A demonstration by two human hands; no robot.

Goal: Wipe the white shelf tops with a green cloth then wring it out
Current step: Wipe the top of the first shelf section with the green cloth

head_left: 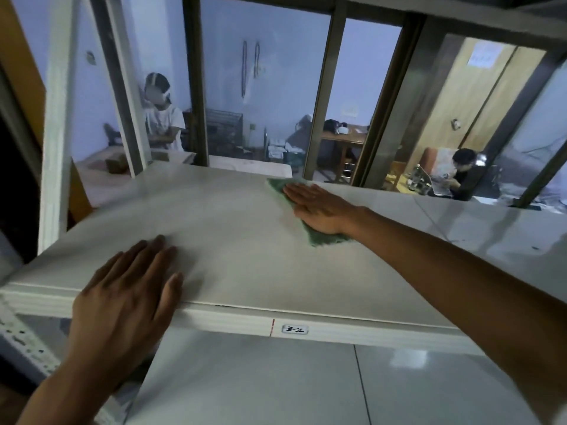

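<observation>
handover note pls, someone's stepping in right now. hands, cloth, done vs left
Right hand: flat, fingers straight, pressing the cloth onto the shelf top near its far edge.
Left hand: flat on the shelf's near front edge, holding nothing.
Done: wiping is under way; how much is covered can't be told.
Left: finish this top, do any other tops, then wring out the cloth.

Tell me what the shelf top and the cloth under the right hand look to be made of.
Shelf top: probably white painted metal or laminate board, with a smooth, faintly glossy sheen; I cannot tell which. Green cloth: soft woven or microfibre fabric, matte, lying limp and flat under the right hand with a slightly fuzzy edge.
</observation>
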